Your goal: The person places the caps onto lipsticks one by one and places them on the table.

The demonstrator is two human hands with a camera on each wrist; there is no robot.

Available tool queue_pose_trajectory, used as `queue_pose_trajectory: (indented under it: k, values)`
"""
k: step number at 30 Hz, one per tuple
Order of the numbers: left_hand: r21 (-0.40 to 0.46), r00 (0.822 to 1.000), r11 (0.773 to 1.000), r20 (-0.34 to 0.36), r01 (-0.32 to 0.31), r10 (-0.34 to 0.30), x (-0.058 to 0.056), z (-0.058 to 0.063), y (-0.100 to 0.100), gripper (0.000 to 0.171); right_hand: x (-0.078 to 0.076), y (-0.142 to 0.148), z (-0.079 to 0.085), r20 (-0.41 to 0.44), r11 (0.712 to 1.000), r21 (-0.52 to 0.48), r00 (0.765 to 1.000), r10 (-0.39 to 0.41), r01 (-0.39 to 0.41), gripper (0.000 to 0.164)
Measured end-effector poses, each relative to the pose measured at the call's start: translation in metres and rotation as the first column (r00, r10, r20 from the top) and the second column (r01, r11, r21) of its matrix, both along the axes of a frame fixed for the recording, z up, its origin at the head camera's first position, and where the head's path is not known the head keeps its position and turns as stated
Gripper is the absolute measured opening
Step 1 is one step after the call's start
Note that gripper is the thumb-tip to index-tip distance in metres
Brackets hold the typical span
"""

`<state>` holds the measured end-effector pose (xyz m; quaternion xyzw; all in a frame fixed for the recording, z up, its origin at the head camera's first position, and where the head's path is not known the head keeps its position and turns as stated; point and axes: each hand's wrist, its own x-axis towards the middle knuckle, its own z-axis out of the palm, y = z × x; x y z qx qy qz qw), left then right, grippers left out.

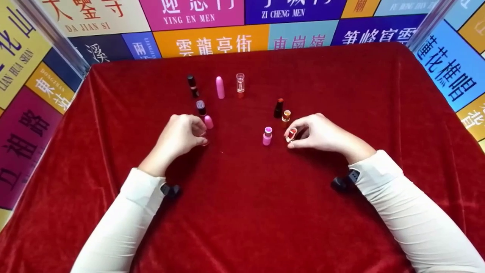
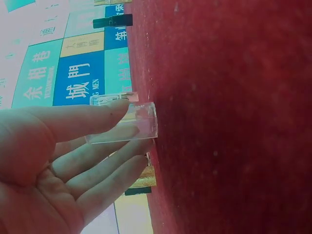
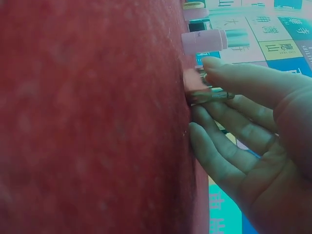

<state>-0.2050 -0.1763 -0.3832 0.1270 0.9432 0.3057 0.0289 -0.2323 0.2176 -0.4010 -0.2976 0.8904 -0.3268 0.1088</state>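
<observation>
Firstly, left of the head view's centre: one left hand [image 1: 183, 131], thumb and fingers pinching a clear cap [image 2: 147, 122], with a short pink cap [image 1: 208, 122] just above. Next, right of centre: one right hand [image 1: 320, 132], thumb and fingers clamped on a red-tipped lipstick [image 1: 292, 134]; pink lipstick [image 1: 267, 138] near its left.

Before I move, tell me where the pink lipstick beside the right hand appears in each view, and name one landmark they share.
Head: the pink lipstick stands slightly right of centre, just left of the right hand.
Left wrist: not seen there.
Right wrist: upper part, right of centre, sideways, above that hand.
Shared landmark: the red cloth, on the right in left wrist, the left in right wrist.
</observation>
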Motion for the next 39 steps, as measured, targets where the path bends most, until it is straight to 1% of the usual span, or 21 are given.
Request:
queue_pose_trajectory:
  k: [3,5,9,11,14,18,20,22,26,31,36,39]
  values:
    - [-0.003,1.000,1.000,0.008,0.016,-0.016,-0.001,-0.001,-0.001,0.020,0.001,0.003,0.005,0.025,1.000,-0.012,1.000,0.015,-0.014,0.015]
    - [0.001,1.000,1.000,0.024,0.017,-0.017,-0.001,-0.001,0.000,0.021,0.002,0.007,0.012,0.053,0.999,-0.025,0.998,0.028,-0.027,0.015]
    - [0.004,0.999,1.000,0.050,0.010,-0.011,-0.002,-0.002,0.002,0.022,0.004,0.014,0.032,0.080,0.998,-0.048,0.996,0.044,-0.040,0.016]
    - [0.007,0.999,1.000,0.050,0.009,-0.009,-0.004,-0.003,0.003,0.022,0.003,0.016,0.044,0.065,0.998,-0.053,0.997,0.029,-0.026,0.017]
    - [0.013,0.999,1.000,0.042,0.012,-0.012,-0.006,-0.003,0.004,0.021,0.000,0.013,0.060,0.031,0.998,-0.055,0.999,-0.021,0.022,0.020]
    - [0.033,0.998,0.999,0.059,0.014,-0.016,-0.007,-0.005,0.003,0.021,-0.009,-0.001,0.074,0.015,0.992,-0.091,0.997,-0.081,0.082,0.025]
    - [0.041,0.997,0.999,0.071,0.008,-0.011,-0.006,-0.006,0.002,0.021,-0.014,-0.010,0.076,0.023,0.985,-0.127,0.994,-0.111,0.113,0.028]
    - [0.041,0.997,0.999,0.080,-0.001,-0.002,-0.005,-0.007,0.002,0.022,-0.018,-0.019,0.075,0.037,0.977,-0.161,0.990,-0.138,0.142,0.030]
    - [0.038,0.996,0.999,0.089,-0.006,0.002,-0.004,-0.008,0.001,0.022,-0.022,-0.030,0.065,0.052,0.967,-0.186,0.985,-0.166,0.173,0.028]
    - [0.026,0.997,1.000,0.077,0.000,-0.002,-0.004,-0.007,-0.001,0.023,-0.024,-0.038,0.054,0.061,0.967,-0.190,0.985,-0.161,0.170,0.028]
    - [0.016,0.998,1.000,0.066,0.002,-0.003,-0.004,-0.003,-0.004,0.023,-0.022,-0.044,0.056,0.111,0.965,-0.216,0.986,-0.128,0.149,0.029]
    - [0.013,0.998,1.000,0.067,0.008,-0.009,-0.004,-0.003,-0.003,0.024,-0.022,-0.044,0.057,0.113,0.966,-0.215,0.987,-0.118,0.141,0.030]
